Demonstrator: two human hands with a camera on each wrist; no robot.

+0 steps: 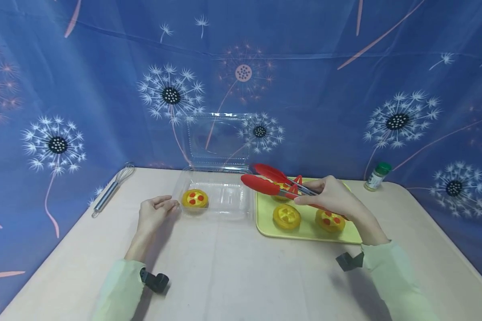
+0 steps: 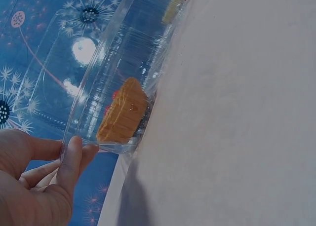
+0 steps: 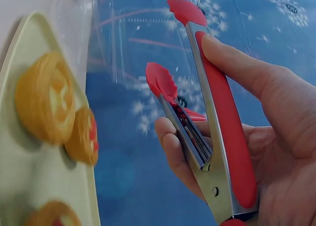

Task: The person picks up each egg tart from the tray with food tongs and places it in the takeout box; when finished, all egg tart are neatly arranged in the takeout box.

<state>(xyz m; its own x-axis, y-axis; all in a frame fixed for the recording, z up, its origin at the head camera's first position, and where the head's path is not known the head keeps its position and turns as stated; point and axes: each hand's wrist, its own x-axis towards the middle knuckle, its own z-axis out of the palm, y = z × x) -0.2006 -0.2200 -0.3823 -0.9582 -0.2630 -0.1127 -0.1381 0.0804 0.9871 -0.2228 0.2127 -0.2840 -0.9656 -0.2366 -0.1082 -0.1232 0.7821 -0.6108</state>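
Red-tipped tongs [image 1: 265, 184], head view: held in the right hand [image 1: 333, 196]; the long axis is laid across the far part of the yellow tray [image 1: 305, 231], and the tips are directed left, over the right end of the clear plastic clamshell [image 1: 229, 215].
Egg tarts on the tray, head view: three are seen, a yellow-topped tart [image 1: 287, 216], a red-dotted tart [image 1: 330, 220] and a rear tart [image 1: 282, 185] partly hidden by the tongs. All are nearer to the right hand; being round, no long axis is presented.
Boxed tart [image 1: 194, 199], head view: placed in the clamshell's left end, just beside the left hand [image 1: 154, 215].
Clamshell rim [image 2: 74, 107], left wrist view: pinched between thumb and fingers of the left hand, the lid [image 2: 49, 78] raised.
Tong arms, right wrist view: parted widely, thumb on one and fingers on the other; nothing is held between the tips.
Tart offset, right wrist view: the tarts are seen off to one side of the tips, touched by neither.
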